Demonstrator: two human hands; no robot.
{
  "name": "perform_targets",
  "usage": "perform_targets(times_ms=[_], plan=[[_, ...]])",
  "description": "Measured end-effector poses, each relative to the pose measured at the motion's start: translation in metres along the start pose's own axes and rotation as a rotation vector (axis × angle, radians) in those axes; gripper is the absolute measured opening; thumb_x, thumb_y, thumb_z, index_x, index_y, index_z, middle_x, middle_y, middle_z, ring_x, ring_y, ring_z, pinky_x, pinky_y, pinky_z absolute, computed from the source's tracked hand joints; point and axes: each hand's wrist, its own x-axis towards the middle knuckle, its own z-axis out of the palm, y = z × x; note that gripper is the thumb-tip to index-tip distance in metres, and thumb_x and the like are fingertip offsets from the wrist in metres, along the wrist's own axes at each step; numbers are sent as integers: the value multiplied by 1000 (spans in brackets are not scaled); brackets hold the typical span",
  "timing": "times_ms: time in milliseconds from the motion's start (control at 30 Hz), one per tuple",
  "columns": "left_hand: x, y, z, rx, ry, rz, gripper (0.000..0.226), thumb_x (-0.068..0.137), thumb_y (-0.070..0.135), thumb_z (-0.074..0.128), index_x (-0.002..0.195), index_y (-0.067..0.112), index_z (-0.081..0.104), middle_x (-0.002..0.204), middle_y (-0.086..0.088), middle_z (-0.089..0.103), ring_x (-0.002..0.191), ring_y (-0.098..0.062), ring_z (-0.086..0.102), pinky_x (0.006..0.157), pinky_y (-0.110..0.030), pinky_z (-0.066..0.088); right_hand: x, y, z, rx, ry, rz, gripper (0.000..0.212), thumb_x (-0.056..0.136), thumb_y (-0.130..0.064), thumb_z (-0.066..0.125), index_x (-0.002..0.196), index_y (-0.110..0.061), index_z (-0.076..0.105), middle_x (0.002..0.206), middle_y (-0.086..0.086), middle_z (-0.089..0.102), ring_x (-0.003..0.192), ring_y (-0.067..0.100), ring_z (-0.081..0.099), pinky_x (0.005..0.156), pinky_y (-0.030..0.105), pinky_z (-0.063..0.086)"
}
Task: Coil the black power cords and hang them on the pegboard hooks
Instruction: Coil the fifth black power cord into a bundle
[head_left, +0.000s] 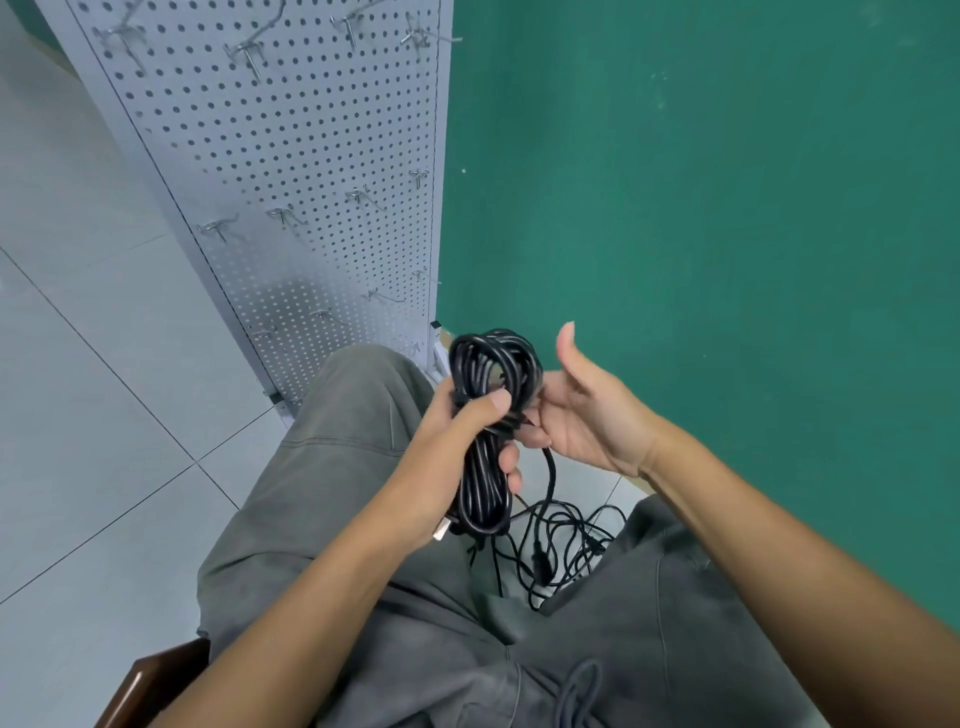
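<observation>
A coiled black power cord (488, 364) stands upright in front of my lap, and my left hand (457, 447) grips it round the middle with the thumb across the front. A loose end of the cord runs from the coil's waist to my right hand (582, 415), whose fingers pinch it just right of the coil, thumb raised. More black cords (556, 540) lie tangled on the floor between my knees. The grey pegboard (291, 171) stands at the upper left, and its metal hooks (363, 200) carry nothing.
A green wall (701, 208) fills the right side. Pale floor tiles (78, 389) spread to the left. My grey trousers (363, 519) fill the lower middle. A brown chair corner (156, 670) shows at the bottom left. The pegboard's foot (436, 343) stands close behind the coil.
</observation>
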Motion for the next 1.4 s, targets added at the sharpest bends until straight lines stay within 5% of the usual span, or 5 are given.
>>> perform_targets(times_ms=[200, 400, 1033, 1200, 1400], plan=[[4, 0, -3, 10, 80, -24, 36, 97, 38, 63, 121, 14, 52, 68, -11, 55, 57, -26, 54, 56, -36, 53, -14, -2, 18, -393, 144, -65, 27, 105, -22, 51, 86, -5, 63, 71, -5, 67, 54, 2, 41, 61, 22, 32], [6, -6, -6, 184, 51, 30, 54, 88, 59, 65, 121, 17, 53, 76, -10, 61, 63, -24, 60, 68, -43, 56, -26, -10, 35, -418, 316, -114, 19, 101, 2, 53, 84, -1, 62, 39, -15, 50, 39, -3, 48, 53, 5, 39], [6, -1, -17, 652, 307, 30, 43, 92, 58, 66, 103, 17, 57, 65, -6, 70, 62, -26, 71, 79, -55, 60, -64, -42, 37, -1063, 494, 99, 35, 92, -32, 73, 71, -5, 64, 56, -2, 43, 51, 9, 32, 54, 25, 34], [6, 4, -11, 280, 260, -225, 74, 95, 73, 40, 120, 6, 58, 71, -8, 66, 62, -25, 66, 63, -38, 57, -75, -63, 75, -1244, 320, -14, 37, 98, -22, 60, 66, -4, 52, 61, 11, 42, 54, 11, 29, 51, 27, 31], [6, 3, -10, -37, -69, -441, 99, 88, 85, 16, 135, 10, 62, 117, -19, 67, 106, -31, 67, 87, -42, 60, -75, -84, 82, -1414, 127, 152, 26, 98, -20, 50, 78, -6, 61, 61, 8, 49, 56, 21, 40, 62, 45, 45]])
